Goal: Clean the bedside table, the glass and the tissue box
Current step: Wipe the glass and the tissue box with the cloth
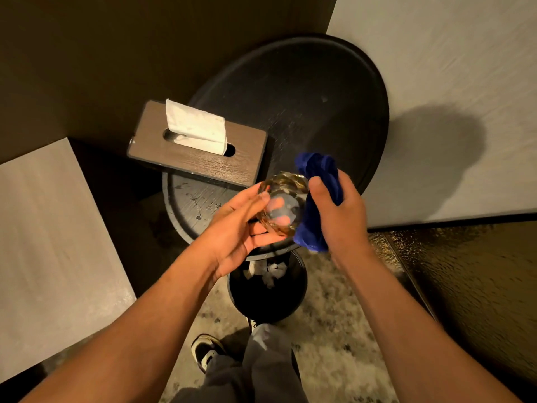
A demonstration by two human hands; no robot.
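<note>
So you've got the glass [283, 207] up in the air, over the near edge of the round black counter [319, 91]. Your left hand [247, 225] is cupped around it from the left, with the fingers showing through the clear wall. It's a short, rounded tumbler with an amber tint near the rim, tipped on its side toward you.

Your right hand [340, 210] is clenched on a bunched-up blue cloth [315, 199], soft and fuzzy looking, and the cloth is pressed right against the right side of the glass.

Just behind and left of the glass sits the tissue box [200, 144]. It's a flat rectangular thing with a brown wood-grain top, and a white tissue [197, 126] sticks up out of the oval slot. It rests on the left edge of the counter and overhangs a lower, scuffed round shelf [194, 205].

Right below your hands on the floor there's a round black bin [267, 289] with crumpled white paper [268, 271] in it. The floor [334, 344] is mottled and speckled. The bed [465, 82], covered in pale sheet, hugs the counter on the right, and your shoe [207, 351] is down by the bin.
</note>
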